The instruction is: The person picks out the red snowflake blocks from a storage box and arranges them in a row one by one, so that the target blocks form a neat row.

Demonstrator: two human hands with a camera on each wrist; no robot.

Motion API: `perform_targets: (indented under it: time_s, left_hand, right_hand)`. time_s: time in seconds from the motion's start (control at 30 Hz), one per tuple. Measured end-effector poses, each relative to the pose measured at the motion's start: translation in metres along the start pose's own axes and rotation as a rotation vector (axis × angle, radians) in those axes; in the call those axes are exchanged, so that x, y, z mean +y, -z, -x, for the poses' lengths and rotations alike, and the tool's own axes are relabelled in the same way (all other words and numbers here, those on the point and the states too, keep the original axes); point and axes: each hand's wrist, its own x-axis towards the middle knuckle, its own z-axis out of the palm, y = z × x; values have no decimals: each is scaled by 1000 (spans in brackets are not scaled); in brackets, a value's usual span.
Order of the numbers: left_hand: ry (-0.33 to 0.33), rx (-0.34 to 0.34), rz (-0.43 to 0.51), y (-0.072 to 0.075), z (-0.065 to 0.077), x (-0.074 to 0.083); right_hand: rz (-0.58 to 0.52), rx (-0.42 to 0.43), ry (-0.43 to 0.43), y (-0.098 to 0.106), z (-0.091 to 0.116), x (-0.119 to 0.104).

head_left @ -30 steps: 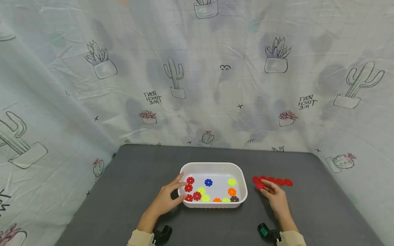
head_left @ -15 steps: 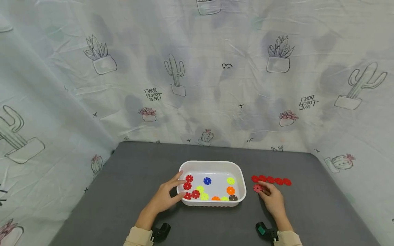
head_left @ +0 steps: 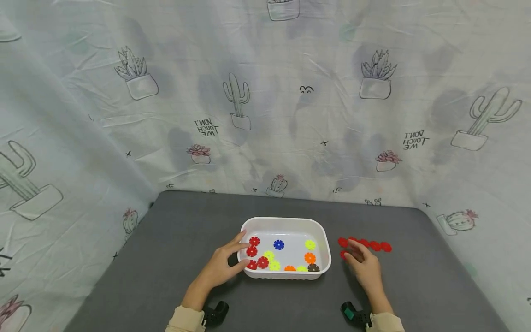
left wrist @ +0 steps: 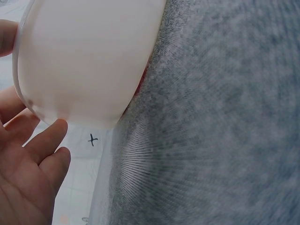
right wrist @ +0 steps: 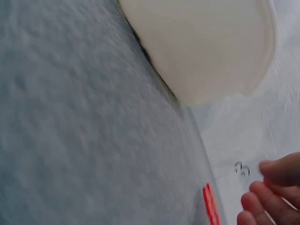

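My left hand point(head_left: 224, 265) holds the left end of a white plastic tub point(head_left: 286, 275), thumb and forefinger over its rim. In the left wrist view other fingers touch the tub's outer wall point(left wrist: 84, 70). Inside lie notched snowflake discs: several red point(head_left: 263, 262), a blue one point(head_left: 279, 245), yellow point(head_left: 309, 245), orange point(head_left: 309, 257) and a dark brown one point(head_left: 313, 267). My right hand point(head_left: 367, 269) hovers at a red snowflake disc point(head_left: 343, 255) lying on the table. Thumb and fingertips are apart, and nothing shows between them in the right wrist view.
Right of the tub, a row of red snowflake discs point(head_left: 386, 247) runs along the grey tabletop point(head_left: 286, 304), partly behind my right fingers. A white curtain point(head_left: 265, 152) with cactus drawings hangs behind and at both sides. Black wrist devices point(head_left: 216, 314) sit at both cuffs.
The right hand has brought a red snowflake disc down to the table below the row's left end and let it go. The left hand stays on the tub; the head view shifts slightly.
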Motion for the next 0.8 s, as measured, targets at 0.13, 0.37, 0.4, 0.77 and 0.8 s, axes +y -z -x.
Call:
perform_targets:
  time_s: [0.13, 0.37, 0.4, 0.77, 0.8]
  left_hand:
    - [-8, -3, -9, 0, 1, 3]
    - [-7, 2, -7, 0, 2, 5]
    - [-7, 4, -7, -1, 2, 5]
    - [-22, 19, -22, -5, 5, 3]
    - [-20, 17, -17, -5, 6, 3]
  right_hand:
    - [-7, -8, 40, -5, 0, -16]
    - [-75, -60, 167, -22, -1, -51]
    - [-92, -76, 188, -26, -1, -56]
    - [-259, -350, 356, -66, 11, -123]
    - [-260, -386, 354, -68, 11, -129]
